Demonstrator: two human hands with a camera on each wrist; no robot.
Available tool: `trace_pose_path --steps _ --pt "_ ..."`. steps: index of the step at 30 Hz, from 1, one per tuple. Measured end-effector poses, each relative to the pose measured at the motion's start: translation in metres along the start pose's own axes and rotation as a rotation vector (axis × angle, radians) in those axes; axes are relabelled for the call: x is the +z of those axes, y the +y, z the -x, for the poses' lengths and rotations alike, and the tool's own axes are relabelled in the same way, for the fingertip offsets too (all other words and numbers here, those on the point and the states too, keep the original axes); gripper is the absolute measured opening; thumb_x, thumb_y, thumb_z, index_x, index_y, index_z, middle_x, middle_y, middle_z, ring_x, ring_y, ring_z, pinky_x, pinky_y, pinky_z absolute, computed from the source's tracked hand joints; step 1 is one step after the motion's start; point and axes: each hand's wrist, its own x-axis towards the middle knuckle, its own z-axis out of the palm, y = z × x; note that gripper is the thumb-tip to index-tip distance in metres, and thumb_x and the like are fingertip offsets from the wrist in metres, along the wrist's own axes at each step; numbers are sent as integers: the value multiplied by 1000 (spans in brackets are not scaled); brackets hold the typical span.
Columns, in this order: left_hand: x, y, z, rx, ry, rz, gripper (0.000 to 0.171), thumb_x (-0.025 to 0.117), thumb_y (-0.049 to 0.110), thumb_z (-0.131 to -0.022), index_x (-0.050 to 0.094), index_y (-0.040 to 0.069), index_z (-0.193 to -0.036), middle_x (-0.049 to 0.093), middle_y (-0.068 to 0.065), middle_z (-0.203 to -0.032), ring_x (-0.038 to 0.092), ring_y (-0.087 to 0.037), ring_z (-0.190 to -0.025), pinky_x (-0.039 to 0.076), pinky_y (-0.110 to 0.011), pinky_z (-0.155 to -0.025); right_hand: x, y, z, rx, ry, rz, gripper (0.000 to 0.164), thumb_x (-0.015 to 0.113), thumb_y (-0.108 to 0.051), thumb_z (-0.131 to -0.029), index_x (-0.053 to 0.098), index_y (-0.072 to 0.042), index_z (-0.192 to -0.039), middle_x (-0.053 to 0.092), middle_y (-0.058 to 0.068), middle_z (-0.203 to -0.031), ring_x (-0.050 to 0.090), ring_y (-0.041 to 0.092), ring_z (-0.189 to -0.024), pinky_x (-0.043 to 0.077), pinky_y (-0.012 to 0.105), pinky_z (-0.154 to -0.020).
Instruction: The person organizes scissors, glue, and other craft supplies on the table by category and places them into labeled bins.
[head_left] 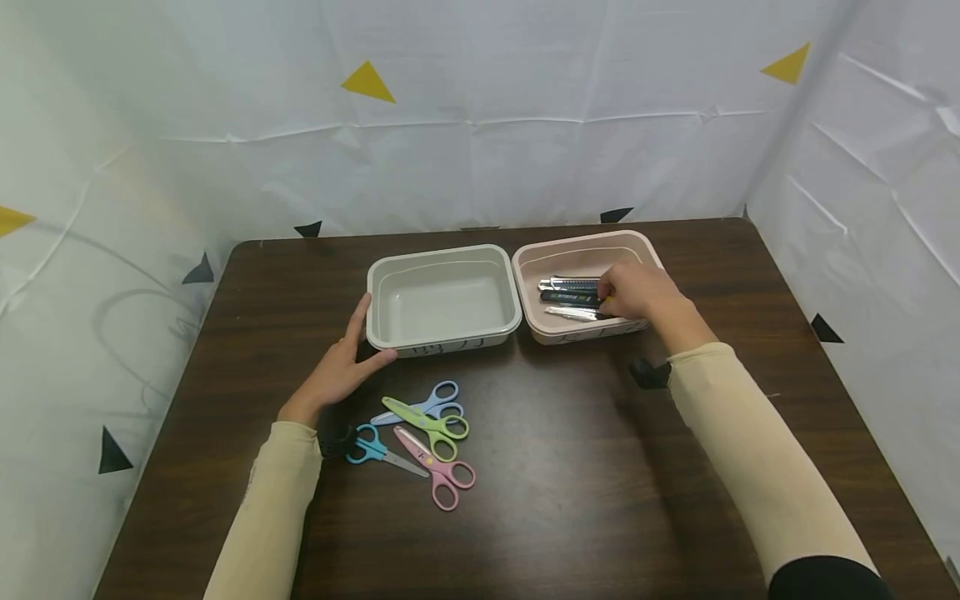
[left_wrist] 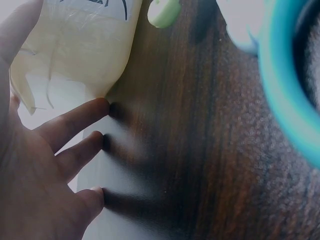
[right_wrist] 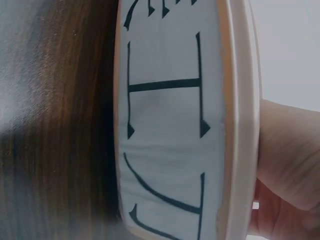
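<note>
My right hand (head_left: 637, 292) reaches over the front right rim of the pink bin (head_left: 581, 247), fingers curled down at the right ends of several utility knives (head_left: 572, 285). A dark-handled knife (head_left: 566, 297) ends at its fingertips, which pinch there; part of the grip is hidden. In the right wrist view the thumb side of that hand (right_wrist: 287, 155) shows behind the bin's labelled wall (right_wrist: 165, 115). My left hand (head_left: 337, 371) rests with spread, straight fingers against the front left corner of the grey bin (head_left: 444, 310), thumb along its front rim.
Several scissors lie in front of the grey bin: blue scissors (head_left: 447, 392), green scissors (head_left: 423, 422), pink scissors (head_left: 442, 468) and teal scissors (head_left: 371, 447). The two bins stand side by side on the dark wooden table (head_left: 555, 500). White sheeting (head_left: 480, 167) hangs behind and beside it.
</note>
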Motion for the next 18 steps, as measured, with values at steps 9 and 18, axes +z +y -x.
trace_pose_path --steps 9,18 --pt "0 2 1 -4 -1 1 97 65 51 -91 -11 54 -150 20 -8 -162 24 -43 -142 21 -75 -101 3 4 8 44 79 -11 17 68 -25 -89 76 -13 -97 69 1 -87 57 23 -79 46 49 -72" --pt "-1 3 1 -4 4 2 97 65 51 -91 -11 53 -151 20 -9 -161 25 -43 -142 21 -75 -101 2 -7 26 69 270 -49 19 69 -25 -88 75 -12 -100 69 4 -88 60 24 -75 48 50 -65"
